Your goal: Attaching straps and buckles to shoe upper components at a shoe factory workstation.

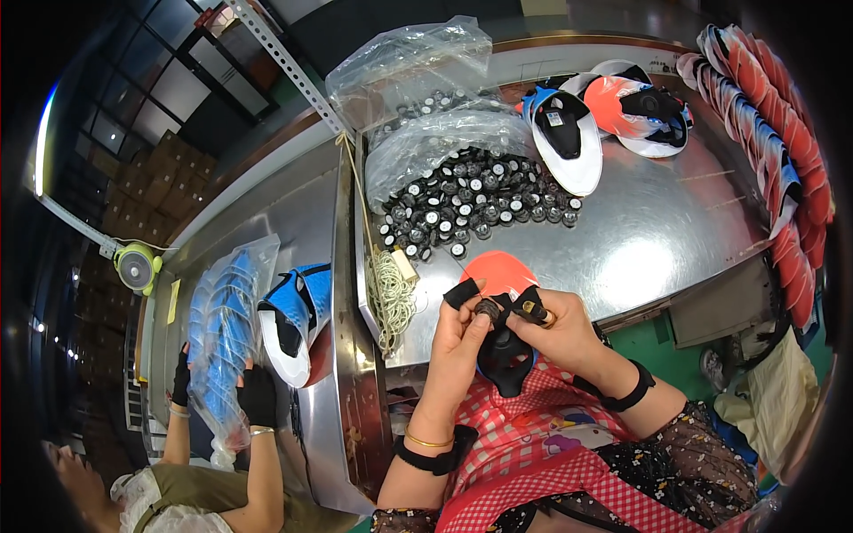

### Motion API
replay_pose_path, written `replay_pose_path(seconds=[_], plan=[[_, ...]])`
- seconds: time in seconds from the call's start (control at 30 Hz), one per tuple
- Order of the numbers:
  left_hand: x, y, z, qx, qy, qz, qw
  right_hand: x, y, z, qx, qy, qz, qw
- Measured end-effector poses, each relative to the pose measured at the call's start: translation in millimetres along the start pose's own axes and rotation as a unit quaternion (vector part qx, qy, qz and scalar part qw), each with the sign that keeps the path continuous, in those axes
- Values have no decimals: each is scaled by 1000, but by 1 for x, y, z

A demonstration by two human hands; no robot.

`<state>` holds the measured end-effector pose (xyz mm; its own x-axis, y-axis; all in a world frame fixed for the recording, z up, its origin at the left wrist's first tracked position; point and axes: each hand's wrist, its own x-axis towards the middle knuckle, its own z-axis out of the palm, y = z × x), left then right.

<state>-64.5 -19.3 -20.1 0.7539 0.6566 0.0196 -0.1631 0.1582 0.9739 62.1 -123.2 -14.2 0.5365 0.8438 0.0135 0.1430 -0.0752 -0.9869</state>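
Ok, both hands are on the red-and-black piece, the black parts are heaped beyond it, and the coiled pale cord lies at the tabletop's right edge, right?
No: the head view shows the coiled pale cord at the left edge of the tabletop. The rest stands: left hand and right hand are on the red-and-black piece, black parts heaped beyond it.

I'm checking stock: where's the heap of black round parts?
In the head view, the heap lies just above centre on the metal table, against the clear plastic bag, with the blue-and-white piece at its upper right.
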Motion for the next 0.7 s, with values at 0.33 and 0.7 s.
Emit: replay_pose_path(seconds=[0.33, 0.7], plan=[[2, 0, -3, -9, -11, -1, 1000, 0, 2, 1, 13, -2, 10, 1000], [6, -4, -3, -35, -22, -14, 999, 1, 2, 0, 35, -2, 33, 999]])
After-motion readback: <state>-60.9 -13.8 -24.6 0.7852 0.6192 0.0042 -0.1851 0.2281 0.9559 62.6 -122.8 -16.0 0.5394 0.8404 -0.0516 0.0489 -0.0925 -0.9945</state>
